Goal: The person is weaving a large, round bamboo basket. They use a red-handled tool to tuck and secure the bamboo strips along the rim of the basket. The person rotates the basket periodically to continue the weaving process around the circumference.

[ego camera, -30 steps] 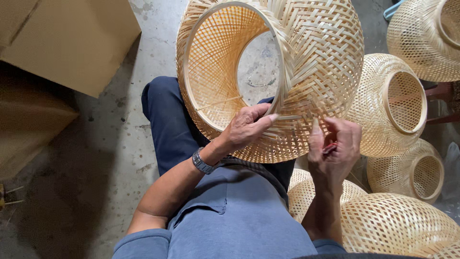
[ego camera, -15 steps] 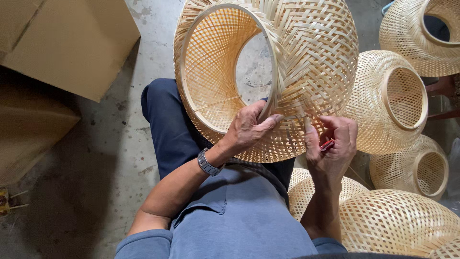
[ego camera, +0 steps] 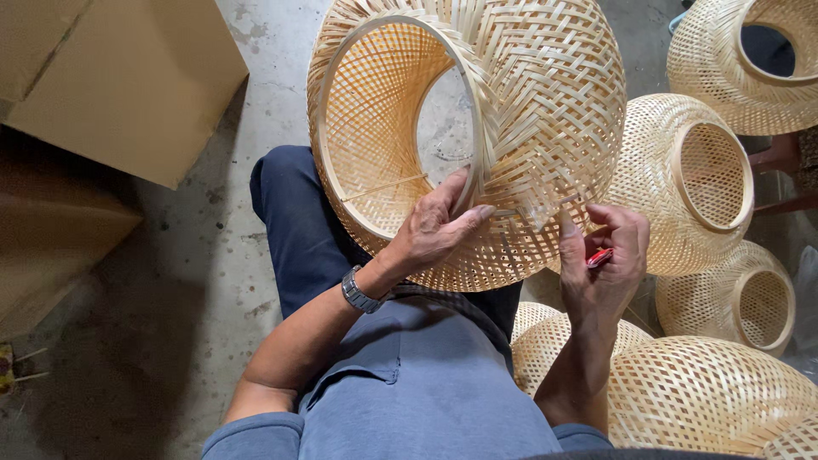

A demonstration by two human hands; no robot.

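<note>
Shade: big woven bamboo lampshade (ego camera: pixel 545 111) rests on the person's lap, tipped on its side w/ the wide ring opening facing left and up. Probably held that way so the lower rim is right in front of both hands.
Left hand: left hand (ego camera: pixel 439 226) grips the shade's hoop rim; fingers curl over the rim edge, thumb along the outer weave. Closed on the shade, seemingly to steady it.
Right hand: right hand (ego camera: pixel 605 260) sits just beside the shade's lower edge, fingers pinched shut on a small red tool (ego camera: pixel 599 257). Only a bit of the tool shows; kind can't be told. Index fingertip touches the weave near loose strip ends.
Shade vs fingers: rim is under the left fingers; the worked spot lies betw. the two hands, at the lower edge.
Wrist: grey watch (ego camera: pixel 360 291) on the left wrist.
Around: more woven shades (ego camera: pixel 682 179) lie on the floor to the right, within reach; one (ego camera: pixel 707 392) lies by the right elbow.
Left side: cardboard boxes (ego camera: pixel 119 77) on the concrete floor (ego camera: pixel 213 255), well apart from the hands.
</note>
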